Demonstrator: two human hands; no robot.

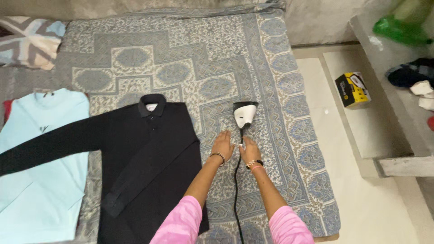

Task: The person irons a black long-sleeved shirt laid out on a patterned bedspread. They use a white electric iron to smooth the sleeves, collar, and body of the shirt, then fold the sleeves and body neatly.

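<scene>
Spread over the floor, a blue-and-cream patterned sheet (280,68) carries a black long-sleeved collared shirt (149,153) and, just right of it, a white-and-black handheld garment steamer (244,114) lying flat. The left hand (222,147) rests wide open on the sheet, while the right hand (249,151) lies loosely open over the steamer's black cord (235,190). That cord could snag a wrist and drag the steamer; a pale blue shirt (40,158) and a yellow box (353,89) lie well apart.

A light-blue shirt (31,158), striped pillow (29,40) and yellow box (353,89) lie around.
</scene>
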